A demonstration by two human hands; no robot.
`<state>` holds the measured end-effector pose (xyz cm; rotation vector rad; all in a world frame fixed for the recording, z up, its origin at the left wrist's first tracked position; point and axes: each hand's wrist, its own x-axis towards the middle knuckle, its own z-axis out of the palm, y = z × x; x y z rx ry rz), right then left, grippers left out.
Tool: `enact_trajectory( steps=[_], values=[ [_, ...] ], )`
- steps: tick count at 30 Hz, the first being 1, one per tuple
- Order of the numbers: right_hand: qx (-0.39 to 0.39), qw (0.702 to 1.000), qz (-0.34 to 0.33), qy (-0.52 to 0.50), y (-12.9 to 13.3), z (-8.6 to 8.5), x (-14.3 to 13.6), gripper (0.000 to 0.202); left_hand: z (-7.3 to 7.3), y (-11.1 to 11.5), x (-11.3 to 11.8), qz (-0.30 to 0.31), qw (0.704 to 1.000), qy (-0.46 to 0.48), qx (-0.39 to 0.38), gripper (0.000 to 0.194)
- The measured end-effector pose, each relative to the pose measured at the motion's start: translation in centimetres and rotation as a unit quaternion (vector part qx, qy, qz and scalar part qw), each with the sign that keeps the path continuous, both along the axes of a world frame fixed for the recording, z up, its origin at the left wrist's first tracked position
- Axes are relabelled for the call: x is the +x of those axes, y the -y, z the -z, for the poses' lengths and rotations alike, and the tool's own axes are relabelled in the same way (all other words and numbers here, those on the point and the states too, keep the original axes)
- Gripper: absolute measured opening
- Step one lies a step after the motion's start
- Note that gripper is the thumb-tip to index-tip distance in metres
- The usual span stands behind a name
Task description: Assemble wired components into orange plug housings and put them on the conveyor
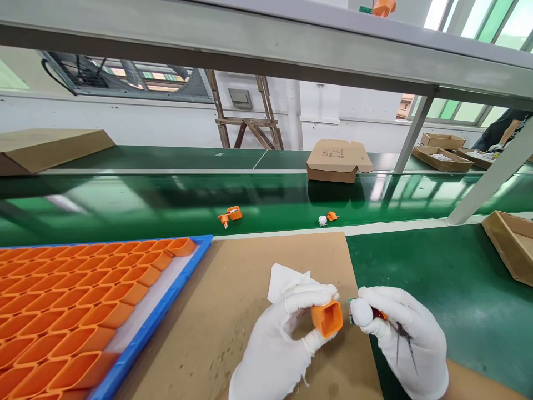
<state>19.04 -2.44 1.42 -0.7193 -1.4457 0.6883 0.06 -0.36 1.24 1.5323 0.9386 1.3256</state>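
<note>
Cardboard mat (233, 311); right hand's (400, 333) part perhaps hidden.

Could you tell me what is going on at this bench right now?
A person in white gloves works at a green bench. The left hand holds an orange plastic shell, open end facing the right hand, which pinches a small part beside it and also carries tweezers. A blue tray of matching orange shells sits on the left.
</note>
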Motion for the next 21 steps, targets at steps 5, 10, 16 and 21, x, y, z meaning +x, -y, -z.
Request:
enact_trajectory(
  steps=[5, 10, 16, 21],
  values=[
    [-0.235, 0.943, -0.163, -0.171, 0.2, -1.2, -0.5, 0.022, 0.6, -0.1, -0.2, -0.029, 0.993, -0.094, 0.066, 0.044],
    [-0.348, 0.897, -0.216, -0.167, 0.2, -3.2, -1.1, 0.037, 0.6, 0.0, -0.4, -0.030, 0.987, -0.116, 0.106, 0.045],
    [-0.355, 0.911, -0.196, -0.075, 0.0, -3.0, -0.8, 0.040, 0.2, 0.0, -0.3, -0.032, 0.983, -0.123, 0.136, 0.049],
    [-0.326, 0.933, -0.140, 0.067, 0.1, -1.9, -0.3, 0.039, 0.1, 0.3, -0.3, -0.037, 0.976, -0.147, 0.154, 0.050]
  ],
)
